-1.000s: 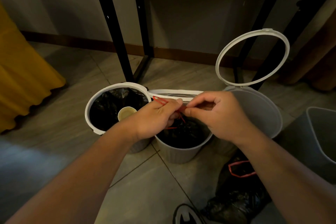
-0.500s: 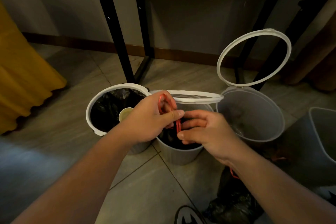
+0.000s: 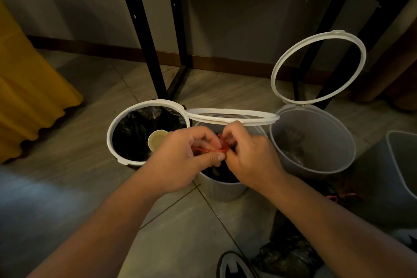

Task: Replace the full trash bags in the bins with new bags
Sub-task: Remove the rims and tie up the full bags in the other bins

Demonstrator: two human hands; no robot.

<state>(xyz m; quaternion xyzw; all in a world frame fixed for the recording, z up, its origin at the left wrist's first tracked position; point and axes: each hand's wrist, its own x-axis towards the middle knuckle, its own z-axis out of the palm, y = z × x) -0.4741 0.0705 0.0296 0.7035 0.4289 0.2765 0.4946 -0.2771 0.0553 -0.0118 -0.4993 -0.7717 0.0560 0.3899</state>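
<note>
Both hands meet over the middle bin (image 3: pixel 223 192), the nearest of three bins in a row on the tiled floor. The left hand (image 3: pixel 180 160) pinches the red drawstring (image 3: pixel 200 149) between thumb and forefinger. The right hand (image 3: pixel 250 158), fingers curled, grips the same string just beside it, the fingertips of the two hands almost touching. The string seems to cross itself between them, though the fingers hide most of it.

Under the hands the black bag (image 3: pixel 223 176) sits inside that bin, and the bin's white ring (image 3: pixel 268 118) lies tipped back over its far rim. On the left, the left bin (image 3: pixel 158 102) holds a black liner (image 3: pixel 133 133) with a paper cup (image 3: pixel 156 140) in it. On the right, the right bin (image 3: pixel 316 146) shows bare grey walls, its ring (image 3: pixel 334 32) standing upright. Another black bag (image 3: pixel 291 253) lies on the near floor beside a shoe (image 3: pixel 232 266).
</note>
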